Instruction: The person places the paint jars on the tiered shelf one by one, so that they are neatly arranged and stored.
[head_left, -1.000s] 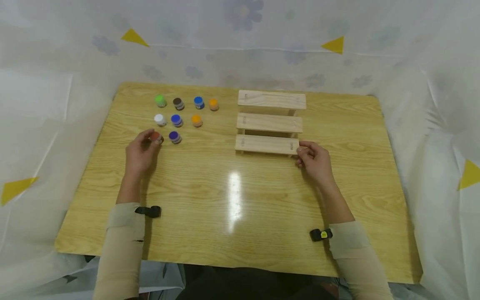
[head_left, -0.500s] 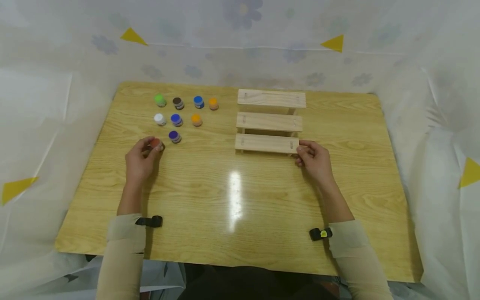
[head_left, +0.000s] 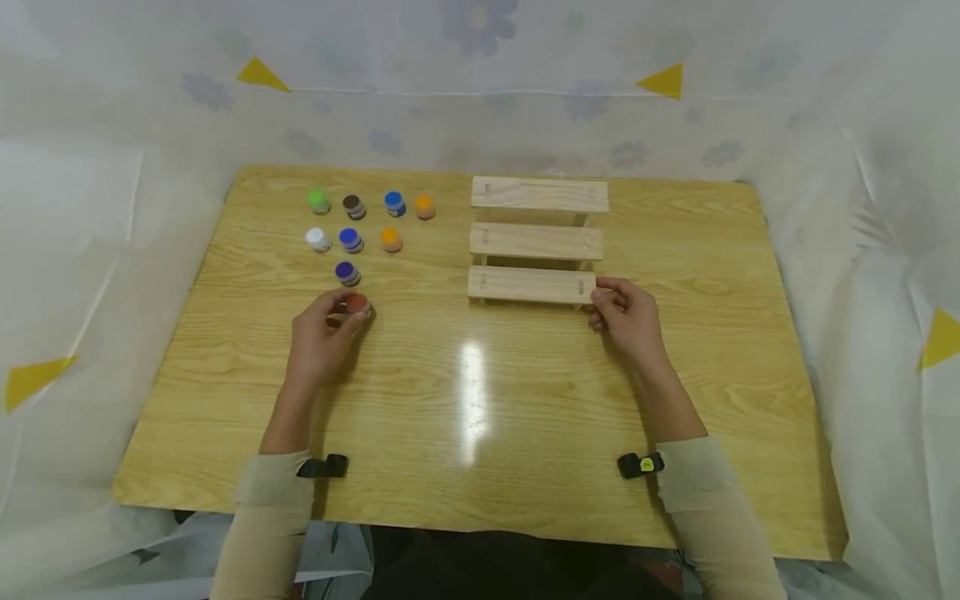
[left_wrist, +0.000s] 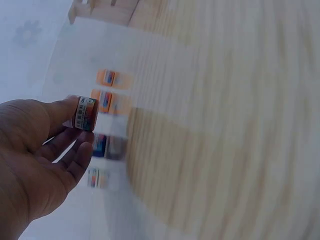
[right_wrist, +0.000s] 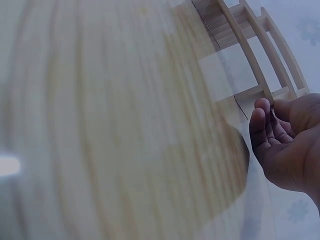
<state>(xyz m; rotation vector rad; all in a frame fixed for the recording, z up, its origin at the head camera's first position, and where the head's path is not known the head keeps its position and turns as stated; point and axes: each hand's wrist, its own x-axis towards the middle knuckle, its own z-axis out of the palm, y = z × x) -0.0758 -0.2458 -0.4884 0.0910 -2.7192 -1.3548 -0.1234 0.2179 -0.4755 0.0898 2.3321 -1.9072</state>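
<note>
Red-lidded small round jar (head_left: 358, 303), pinched by the left hand (head_left: 317, 340), has shifted rightward, near the round purple-lidded jar (head_left: 347, 273); its printed label is unreadable. The right hand (head_left: 633, 321) grips the long pale wooden shelf (head_left: 528, 285) at its end.

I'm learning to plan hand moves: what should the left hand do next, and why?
Probably carry the reddish-lidded jar rightward to the nearest wooden step. The left hand pinches the jar, which is left of that step, and the right hand holds the step's right end, perhaps steadying it.
</note>
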